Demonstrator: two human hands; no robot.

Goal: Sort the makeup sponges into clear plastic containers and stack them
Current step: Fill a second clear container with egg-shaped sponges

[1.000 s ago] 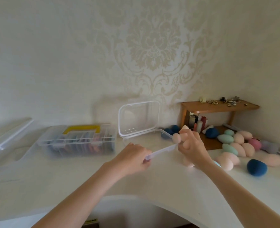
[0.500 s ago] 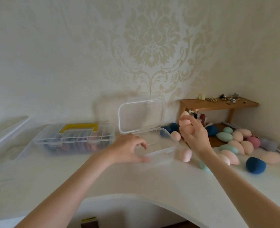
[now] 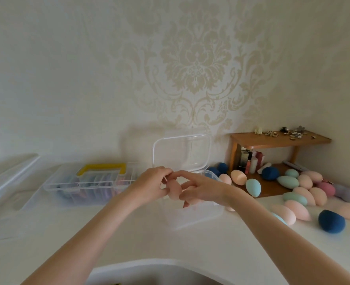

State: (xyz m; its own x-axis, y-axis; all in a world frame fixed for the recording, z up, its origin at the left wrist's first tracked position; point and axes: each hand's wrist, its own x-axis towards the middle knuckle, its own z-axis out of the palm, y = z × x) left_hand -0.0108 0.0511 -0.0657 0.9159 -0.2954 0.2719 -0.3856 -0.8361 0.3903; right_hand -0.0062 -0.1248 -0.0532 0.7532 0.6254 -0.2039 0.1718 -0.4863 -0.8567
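Clear plastic container (image 3: 192,214), rectangular with rounded corners and thin, glossy, see-through walls, standing on the smooth white table (image 3: 170,243); its hinged lid (image 3: 181,153) stands open and upright at the far edge. Directly above the container's near left part, both hands meet around a matte, egg-shaped pale pink sponge (image 3: 173,191). The left hand (image 3: 149,187) has its fingers curled about the sponge's left side. The right hand (image 3: 198,189) touches it from the right; the fingers are bent, but blur hides whether they grip. To the right of the container lie loose sponges (image 3: 297,202) of the same rounded form, in peach, mint, dark blue and rose, some on the lower board of a small wooden shelf (image 3: 277,139). To the container's left stands a clear compartmented organiser (image 3: 92,186) with a yellow handle.
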